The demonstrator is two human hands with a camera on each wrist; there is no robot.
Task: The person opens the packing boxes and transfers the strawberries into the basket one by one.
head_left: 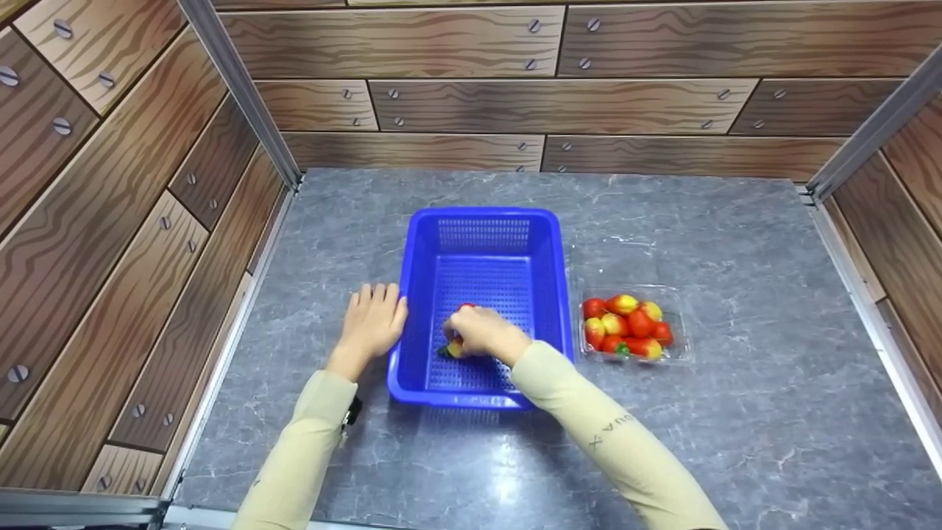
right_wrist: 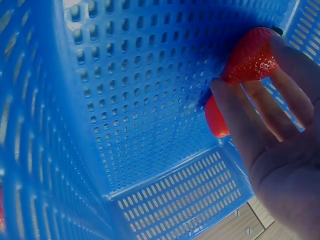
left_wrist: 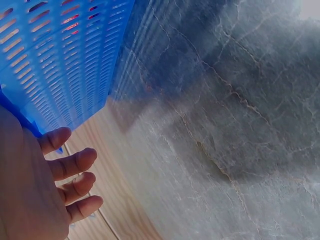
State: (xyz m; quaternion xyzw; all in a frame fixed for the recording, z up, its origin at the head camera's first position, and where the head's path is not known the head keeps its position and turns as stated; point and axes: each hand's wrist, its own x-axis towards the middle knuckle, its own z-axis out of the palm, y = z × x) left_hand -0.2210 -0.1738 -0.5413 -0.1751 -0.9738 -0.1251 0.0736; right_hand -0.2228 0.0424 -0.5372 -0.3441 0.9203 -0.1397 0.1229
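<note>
Clearly, the right hand pinches a strawberry between its fingers.

Booth-like workstation, wood-print panels, metal frame rails, grey marbled worktop

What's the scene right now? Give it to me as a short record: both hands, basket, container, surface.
Right hand: inside the basket, pinching a strawberry between thumb and fingers
Left hand: at the basket's left rim, holding no fruit
Basket: blue basket, slotted sides and floor, upright
Also in basket: a second red fruit, partly hidden by the right hand
Container: clear container right of the basket, holding red and yellow fruits
Surface: grey marbled tabletop
</note>
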